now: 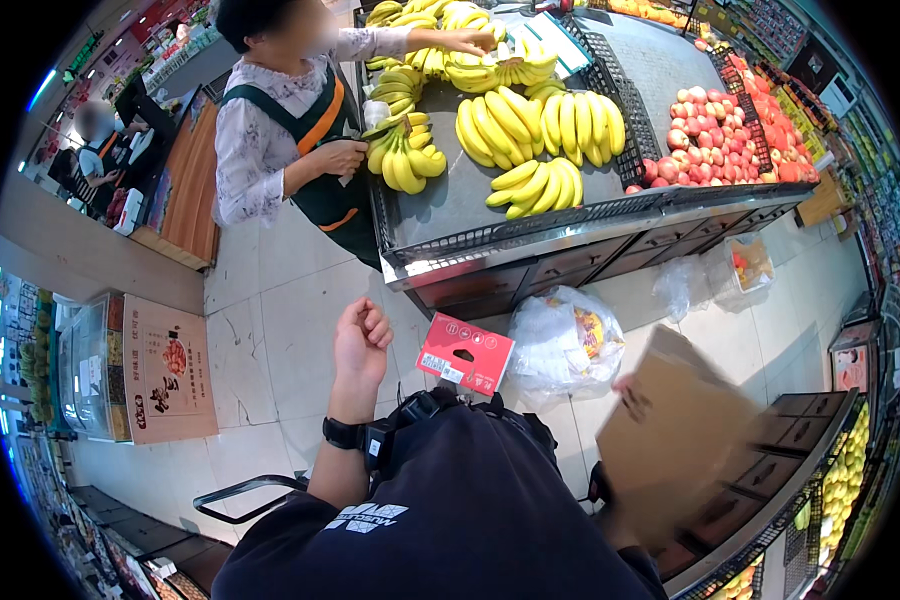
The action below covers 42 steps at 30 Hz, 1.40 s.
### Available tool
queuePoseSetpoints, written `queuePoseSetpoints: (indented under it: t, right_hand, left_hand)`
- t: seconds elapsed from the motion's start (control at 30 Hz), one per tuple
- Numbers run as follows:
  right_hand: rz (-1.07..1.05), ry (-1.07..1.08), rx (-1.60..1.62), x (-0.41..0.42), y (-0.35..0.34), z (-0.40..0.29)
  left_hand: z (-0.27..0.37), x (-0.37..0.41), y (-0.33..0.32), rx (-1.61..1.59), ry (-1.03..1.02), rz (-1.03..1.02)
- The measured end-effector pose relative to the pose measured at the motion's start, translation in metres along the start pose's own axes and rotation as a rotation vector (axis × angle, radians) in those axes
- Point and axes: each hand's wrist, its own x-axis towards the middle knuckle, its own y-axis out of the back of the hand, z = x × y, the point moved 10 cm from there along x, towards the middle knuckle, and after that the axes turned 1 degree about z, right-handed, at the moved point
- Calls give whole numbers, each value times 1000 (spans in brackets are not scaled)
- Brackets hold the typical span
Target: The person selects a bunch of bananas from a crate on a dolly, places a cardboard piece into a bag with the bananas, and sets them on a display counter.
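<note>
My left hand is raised in front of me, fingers loosely curled, with nothing seen in it. A flat brown cardboard piece, blurred, is at my right side. My right hand shows only as blurred fingertips at its left edge, holding it; the rest is hidden behind the cardboard. Between my hands, a red printed cardboard box with a hand hole stands on the floor. Beside it lies a clear plastic bag with white and yellow-purple contents.
Ahead, a display stand bears bananas and apples. A person in an apron stands at its left, reaching over the bananas. An open box in plastic lies right, a fruit stand lower right, a metal cart handle lower left.
</note>
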Motion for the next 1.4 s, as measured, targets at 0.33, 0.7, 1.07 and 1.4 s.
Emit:
queuePoseSetpoints:
  t: [0.33, 0.7, 1.07, 1.4]
  right_hand:
    - [148, -80, 450, -26, 20, -2]
    - [426, 25, -528, -38, 46, -19]
    - [340, -7, -841, -46, 92, -5]
    - [121, -147, 622, -59, 105, 4]
  left_hand:
    - [0, -1, -1, 20, 6, -15]
    - [-6, -13, -19, 46, 23, -36]
    - [-29, -89, -8, 7, -85, 76]
    - [-50, -161, 35, -106, -171, 154]
